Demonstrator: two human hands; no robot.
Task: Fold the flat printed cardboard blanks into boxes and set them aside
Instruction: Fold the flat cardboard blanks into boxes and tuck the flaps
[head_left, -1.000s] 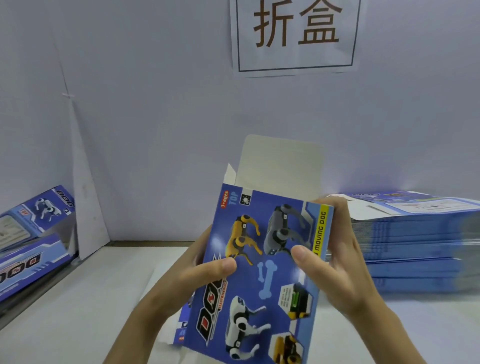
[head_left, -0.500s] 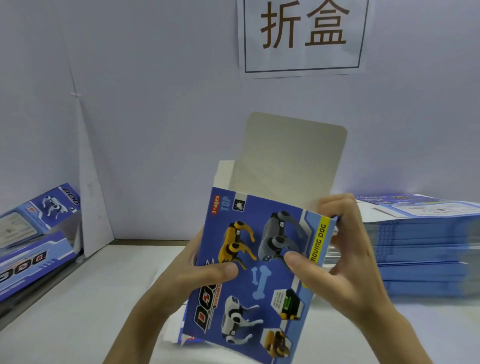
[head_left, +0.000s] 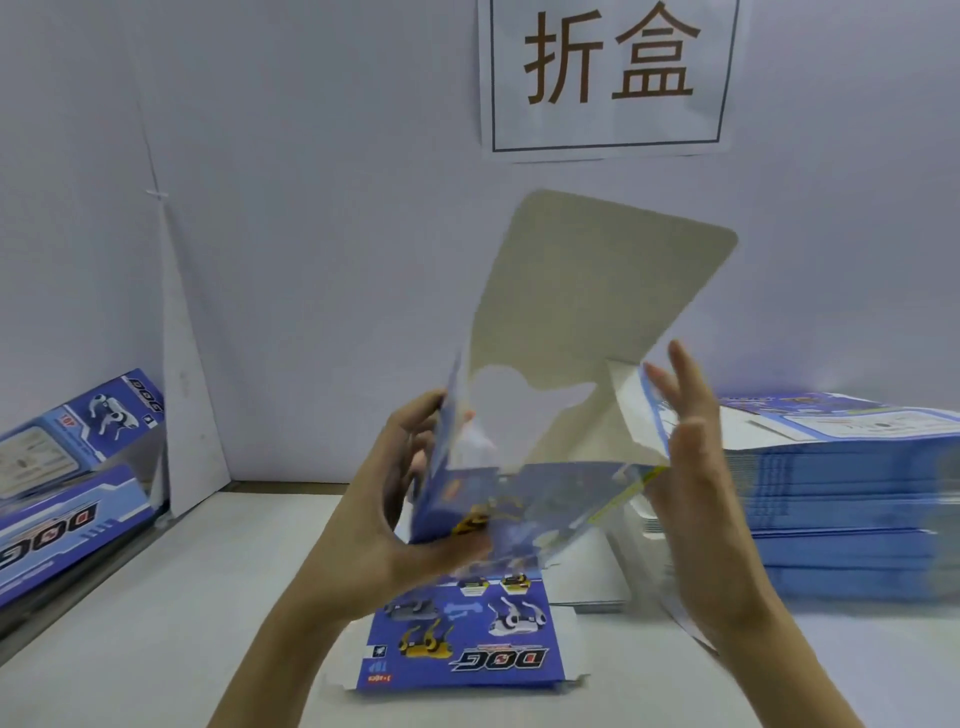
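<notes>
A half-formed blue printed box (head_left: 540, 499) is in the air above the table, tipped so its open end faces me, blurred by motion. Its large grey inner flap (head_left: 597, 291) stands up behind it. My left hand (head_left: 400, 499) grips the box's left side, thumb below, fingers behind. My right hand (head_left: 696, 467) is at the box's right side with fingers straight and spread, pressed against a small side flap (head_left: 636, 405). A flat blank (head_left: 462, 634) printed with robot dogs and "DOG" lies on the table below. A tall stack of flat blanks (head_left: 841, 499) sits at the right.
Finished blue boxes (head_left: 67, 467) lean at the left edge, beside a white partition. A paper sign with two characters (head_left: 608, 73) hangs on the back wall. The white table (head_left: 171, 597) runs under everything.
The box has been tipped from facing me upright to lying nearly flat with its open end up. My right hand has let go of its pinch and opened against the side flap.
</notes>
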